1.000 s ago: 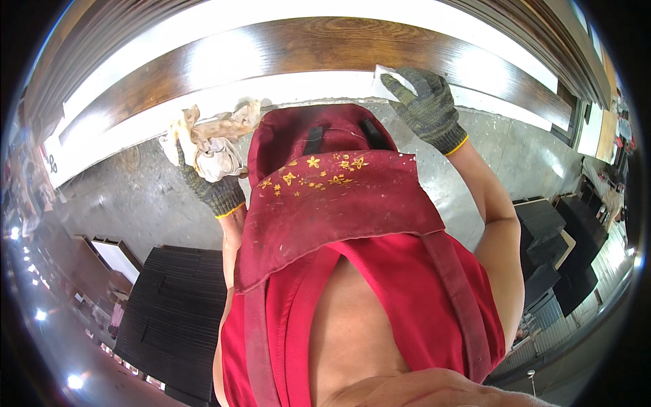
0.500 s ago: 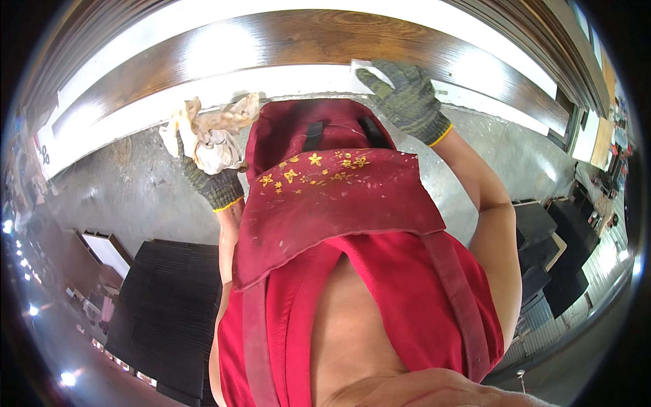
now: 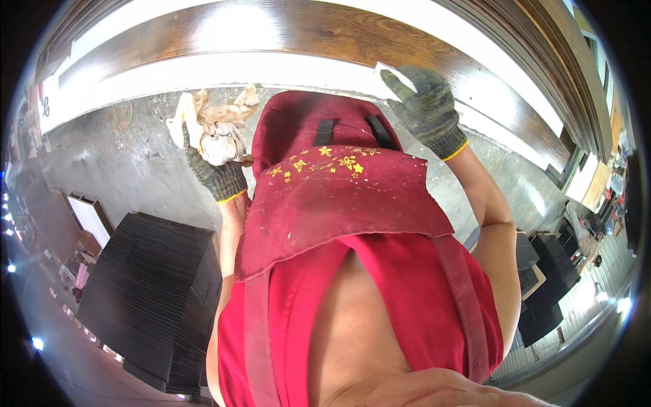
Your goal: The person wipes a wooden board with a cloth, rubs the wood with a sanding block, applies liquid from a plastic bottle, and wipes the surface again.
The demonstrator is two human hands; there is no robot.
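A crumpled cream and white rag is bunched in my left hand, which wears a dark green knitted glove with a yellow cuff. That hand is over the grey floor, left of my red apron. My right hand, gloved the same way, is at the near edge of a brown wood-grain board. Between its thumb and fingers is a thin white piece; its kind is not plain, and the glove covers part of it. The board lies along a white surface, with bright glare on both.
Brown stacked lengths run along the far right. Black stacked panels stand behind me on the left, and more black pieces on the right. A white-faced panel leans at the left. Grey floor is speckled with marks.
My right hand has shifted a little to the right along the board's near edge with the white piece. The left hand still holds the rag. The whole view has tilted slightly.
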